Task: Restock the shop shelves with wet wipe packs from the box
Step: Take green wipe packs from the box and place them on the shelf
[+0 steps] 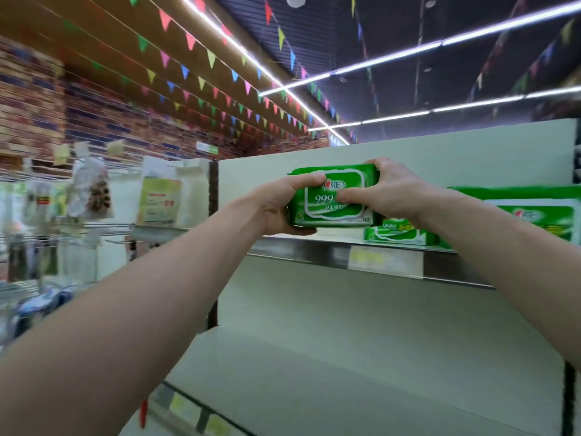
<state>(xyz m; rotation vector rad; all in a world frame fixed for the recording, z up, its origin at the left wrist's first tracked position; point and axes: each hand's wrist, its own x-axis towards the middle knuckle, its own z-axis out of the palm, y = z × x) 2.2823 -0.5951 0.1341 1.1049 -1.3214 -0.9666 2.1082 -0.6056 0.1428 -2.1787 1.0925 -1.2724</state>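
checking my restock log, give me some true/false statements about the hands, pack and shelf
1. Both the left hand and the right hand grip one green wet wipe pack. True.
2. The top shelf holds no other packs. False: more green packs lie there, to the right of the held one.
3. A paper label sits on that shelf's front edge. True.
4. The held pack's printed face is turned away from the camera. False: it faces the camera.

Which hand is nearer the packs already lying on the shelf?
Right. The right hand sits just above the shelved packs; the left hand holds the far side of the carried pack.
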